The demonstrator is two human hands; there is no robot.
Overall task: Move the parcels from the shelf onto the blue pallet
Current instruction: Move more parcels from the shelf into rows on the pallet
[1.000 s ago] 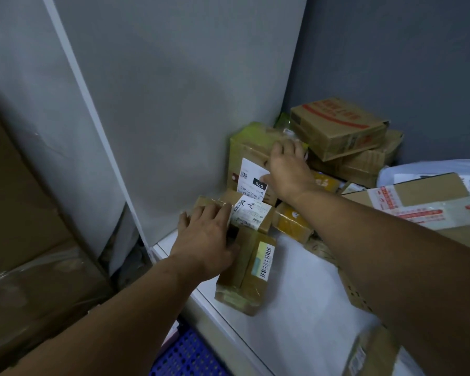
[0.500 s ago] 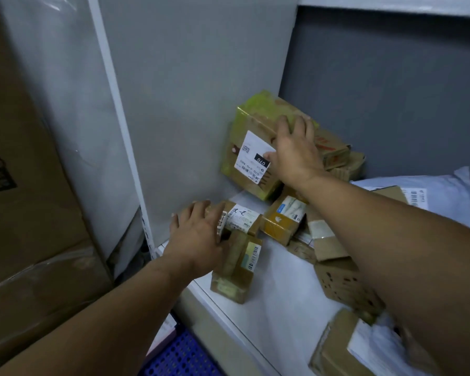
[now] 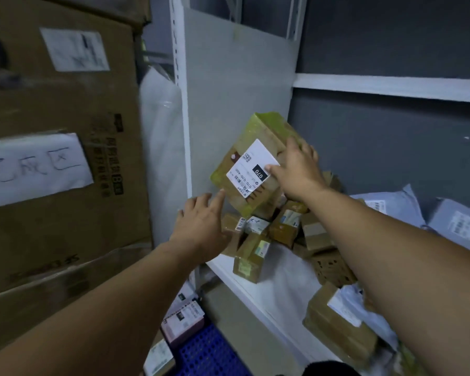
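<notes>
A green-taped cardboard parcel (image 3: 244,161) with a white "070" label hangs tilted above the white shelf (image 3: 280,289). My right hand (image 3: 296,172) grips its right edge, thumb on the label. My left hand (image 3: 201,226) is open, fingers spread, its index fingertip touching the parcel's lower left corner. Several small brown parcels (image 3: 258,248) lie heaped on the shelf below. A corner of the blue pallet (image 3: 209,351) shows at the bottom, with parcels (image 3: 182,321) on it.
Large cardboard boxes (image 3: 60,158) with paper labels stand to the left. A grey side panel (image 3: 228,104) closes the shelf's left end. Grey poly mailers (image 3: 391,207) and more boxes (image 3: 337,329) lie on the shelf's right. Another shelf board (image 3: 391,85) runs above.
My right hand has lifted the green parcel up off the heap. My left hand has let go of the small parcels and risen to the green parcel's lower corner.
</notes>
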